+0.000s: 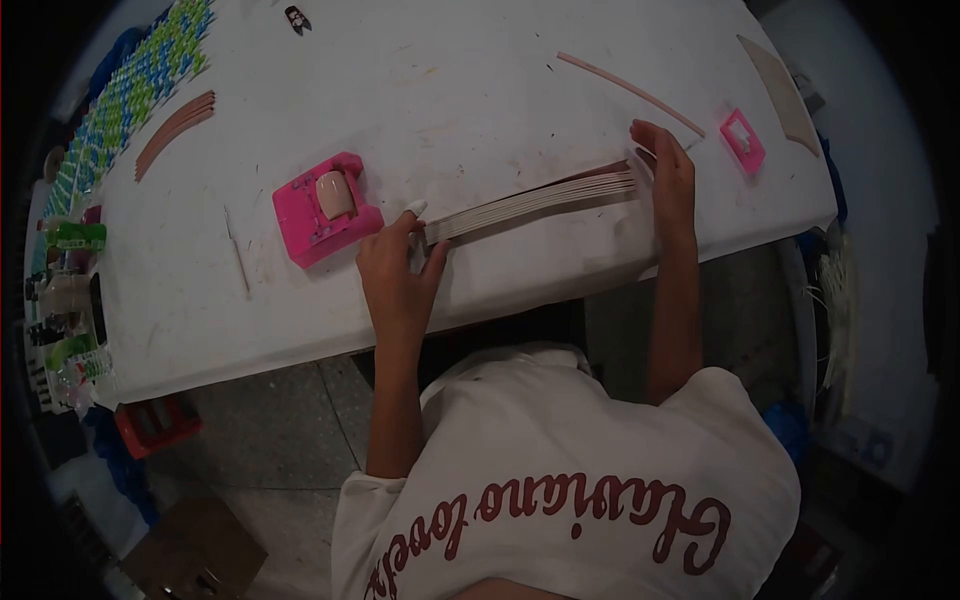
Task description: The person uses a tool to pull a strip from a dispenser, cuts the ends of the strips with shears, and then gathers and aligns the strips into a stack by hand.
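A stack of long, thin, pale strips (530,207) lies on the white table near its front edge, with a reddish-brown strip showing along its back side. My left hand (398,275) is at the left end of the stack, thumb and index finger around that end; a white cover sits on one fingertip. Beside the right end is my right hand (672,175), fingers slightly bent and apart, holding nothing visible.
Left of my left hand stands a pink holder (325,210) with a beige roll (335,195). Also on the table (480,100) are a thin white tool (237,255), brown strips (175,130), a single strip (630,90), a small pink box (742,140) and green-blue items (130,95).
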Tool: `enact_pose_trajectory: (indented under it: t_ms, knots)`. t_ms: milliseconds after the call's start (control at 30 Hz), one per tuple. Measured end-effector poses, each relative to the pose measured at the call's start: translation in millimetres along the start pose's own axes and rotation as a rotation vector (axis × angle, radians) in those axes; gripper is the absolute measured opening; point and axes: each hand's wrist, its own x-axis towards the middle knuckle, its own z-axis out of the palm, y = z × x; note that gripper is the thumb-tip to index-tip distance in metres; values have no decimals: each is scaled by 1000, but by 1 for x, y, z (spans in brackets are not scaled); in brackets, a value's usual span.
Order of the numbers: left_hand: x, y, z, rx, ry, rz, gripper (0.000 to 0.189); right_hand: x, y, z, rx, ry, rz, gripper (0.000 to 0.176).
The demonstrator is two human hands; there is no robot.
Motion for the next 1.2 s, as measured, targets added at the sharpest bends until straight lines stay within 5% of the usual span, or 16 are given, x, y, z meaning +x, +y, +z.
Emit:
enact_pose_trajectory:
  t_ms: [167,467,767,867,933,1200]
  knots:
    - [2,2,-1,13,19,22,47,-11,4,1,78,-48,125,46]
    - [1,-1,0,-12,21,21,57,-14,5,-1,52,-84,96,32]
    - [2,2,-3,17,-12,18,52,-20,-3,-3,-444,-270,-285,22]
    - [2,3,-2,19,-3,26,52,-24,-10,9,-625,-275,-306,24]
    - [2,1,-2,3,-1,32,52,-32,-12,28,-845,-132,-605,34]
    - [0,-3,0,13,-32,12,54,-111,-48,121,-741,-535,-686,65]
